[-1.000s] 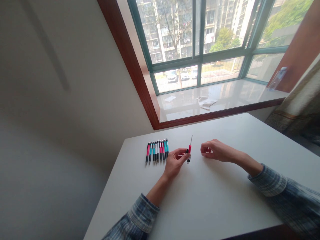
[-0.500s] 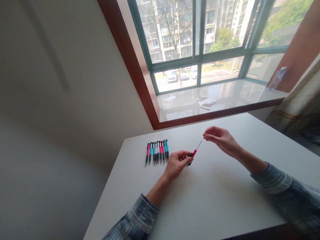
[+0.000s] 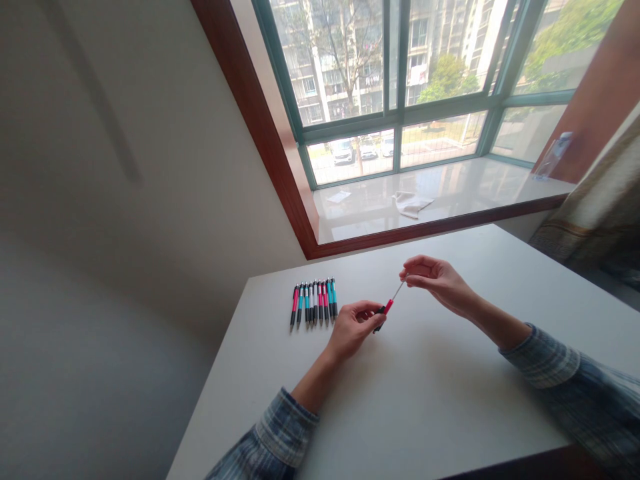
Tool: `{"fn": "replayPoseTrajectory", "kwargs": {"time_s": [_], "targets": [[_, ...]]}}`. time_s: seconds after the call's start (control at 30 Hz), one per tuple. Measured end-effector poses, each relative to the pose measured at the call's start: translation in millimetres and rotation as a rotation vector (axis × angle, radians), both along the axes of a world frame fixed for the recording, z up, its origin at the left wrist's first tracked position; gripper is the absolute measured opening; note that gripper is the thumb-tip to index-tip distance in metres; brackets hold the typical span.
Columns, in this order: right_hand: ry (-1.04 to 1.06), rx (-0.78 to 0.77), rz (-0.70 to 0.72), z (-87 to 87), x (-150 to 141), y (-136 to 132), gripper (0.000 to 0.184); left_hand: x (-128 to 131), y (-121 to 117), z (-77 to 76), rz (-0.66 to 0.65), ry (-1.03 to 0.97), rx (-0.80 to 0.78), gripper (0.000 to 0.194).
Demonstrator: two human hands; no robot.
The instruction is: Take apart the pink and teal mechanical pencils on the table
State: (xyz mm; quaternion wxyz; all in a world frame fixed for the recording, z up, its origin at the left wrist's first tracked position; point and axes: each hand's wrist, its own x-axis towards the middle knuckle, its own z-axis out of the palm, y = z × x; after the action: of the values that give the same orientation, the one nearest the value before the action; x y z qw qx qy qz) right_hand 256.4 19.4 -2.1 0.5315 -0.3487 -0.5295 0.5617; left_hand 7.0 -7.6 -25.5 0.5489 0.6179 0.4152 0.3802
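Note:
My left hand (image 3: pixel 351 328) is closed around a pink and black pen barrel (image 3: pixel 388 306), held at a tilt just above the table. A dark piece shows below the fingers; I cannot tell whether it is part of the same barrel. From the upper end of the barrel a thin pen refill (image 3: pixel 398 291) sticks out, up and to the right. My right hand (image 3: pixel 440 283) pinches with its fingertips at the refill's far tip. Whatever small thing is in that pinch is hidden. Left of my left hand, several click pens (image 3: pixel 314 303) in pink, teal and white lie side by side.
The white table (image 3: pixel 430 400) meets the wall and a wood-framed window ledge (image 3: pixel 360 227). A white cloth (image 3: pixel 413 205) and a paper (image 3: pixel 339 197) lie on the ledge, with a clear bottle (image 3: pixel 553 157) at its right end. A curtain (image 3: pixel 590 200) hangs at the right.
My right hand has come slightly left and down, so its fingertips now meet the refill's tip; before, a small gap lay between them. My left hand keeps its hold.

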Motion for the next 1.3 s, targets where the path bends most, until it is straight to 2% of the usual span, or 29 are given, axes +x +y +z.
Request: {"fn": "replayPoseTrajectory", "kwargs": {"time_s": [0.2,0.37,0.57,0.9,1.13,1.3], "targets": [[-0.110,0.010,0.087,1.2,-2.5,-3.3,0.034,0.3,1.1,-1.2,-0.007,0.012,0.010,0.037],[-0.210,0.046,0.167,5.1,-10.3,-9.6,0.030,2.2,0.4,4.6,-0.019,-0.004,0.007,0.034],[-0.249,0.066,0.269,0.9,-18.5,-14.0,0.026,3.9,0.0,9.7,-0.033,-0.015,0.008,0.034],[-0.247,0.068,0.298,1.5,-22.8,-17.8,0.022,6.1,-1.8,15.2,-0.066,0.013,0.040,0.033],[-0.298,-0.027,0.314,-4.5,-28.0,-22.5,0.024,8.1,-4.5,23.3,-0.055,0.125,0.088,0.035],[-0.282,0.054,0.252,-4.1,-28.3,-21.7,0.021,8.7,-4.5,21.8,-0.059,0.151,0.086,0.032]]}}
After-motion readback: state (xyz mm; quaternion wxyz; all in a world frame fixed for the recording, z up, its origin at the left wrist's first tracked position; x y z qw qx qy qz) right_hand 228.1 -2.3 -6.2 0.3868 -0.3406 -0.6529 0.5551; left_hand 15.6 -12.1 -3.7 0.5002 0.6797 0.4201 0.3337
